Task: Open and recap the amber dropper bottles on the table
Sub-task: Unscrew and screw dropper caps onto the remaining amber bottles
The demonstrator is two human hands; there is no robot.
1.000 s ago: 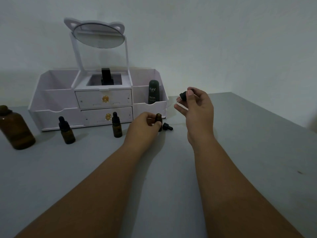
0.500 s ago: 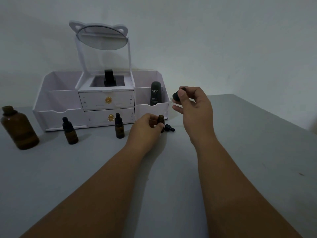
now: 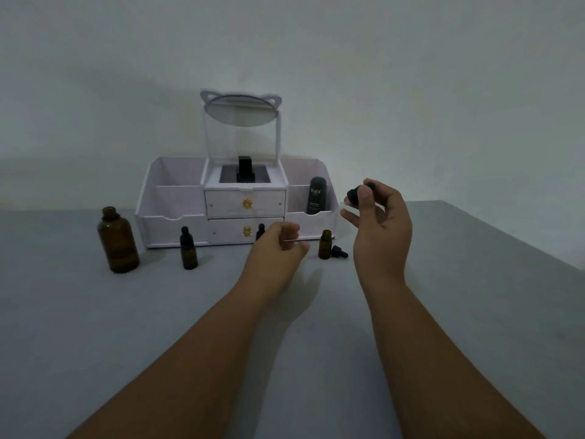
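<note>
Amber glass, the small open dropper bottle [image 3: 326, 247] stands on the grey surface [image 3: 443, 312] between both hands; it looks light, tippy and breakable, best steadied by its body. Right hand [image 3: 380, 223] pinches a black rubber-bulbed dropper cap [image 3: 356, 196]; left hand [image 3: 278, 248] is loosely curled, empty.

Table [image 3: 474, 312] smooth, matt grey. Organizer [image 3: 171, 229] matt white plastic, its knobs [image 3: 246, 203] shiny gold. Big bottle [image 3: 117, 242] at left glossy amber glass. Cap [image 3: 354, 196] matt black.
</note>
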